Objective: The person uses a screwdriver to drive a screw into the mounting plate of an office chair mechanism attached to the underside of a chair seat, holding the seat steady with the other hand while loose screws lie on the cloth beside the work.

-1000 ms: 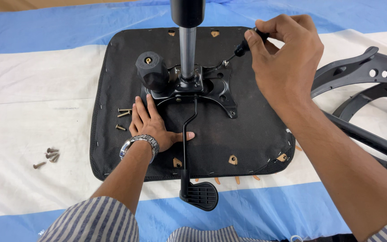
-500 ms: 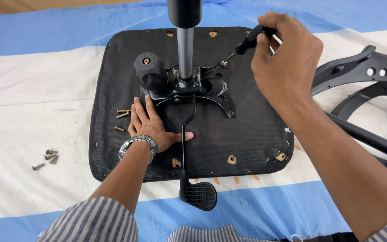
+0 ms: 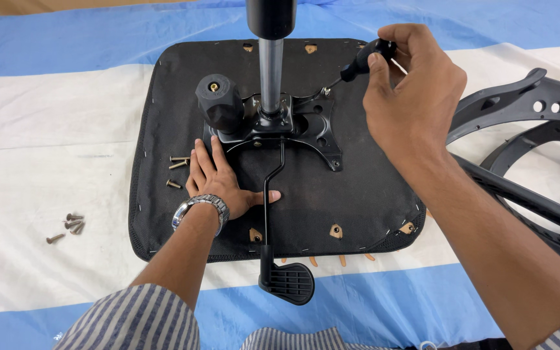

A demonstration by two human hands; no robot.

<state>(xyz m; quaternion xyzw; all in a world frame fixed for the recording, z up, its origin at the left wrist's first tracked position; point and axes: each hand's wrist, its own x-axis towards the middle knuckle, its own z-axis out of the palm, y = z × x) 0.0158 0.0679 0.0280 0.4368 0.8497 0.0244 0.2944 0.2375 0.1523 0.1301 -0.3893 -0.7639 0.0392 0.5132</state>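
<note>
An upturned black chair seat (image 3: 358,201) lies on a blue and white cloth. A black metal mechanism plate (image 3: 306,126) with a grey gas cylinder (image 3: 271,71), a round black knob (image 3: 218,102) and a lever with a paddle handle (image 3: 286,282) sits on it. My left hand (image 3: 218,181), a metal watch on its wrist, presses flat on the seat beside the plate. My right hand (image 3: 409,91) grips a black-handled screwdriver (image 3: 361,59) whose tip meets a screw at the plate's far right corner.
Three loose screws (image 3: 176,170) lie on the seat left of my left hand. Several more screws (image 3: 67,225) rest on the cloth (image 3: 46,129) at the left. Black chair frame parts (image 3: 526,129) lie at the right.
My right hand has shifted slightly around the screwdriver handle, as in turning it. My left hand stays flat on the seat.
</note>
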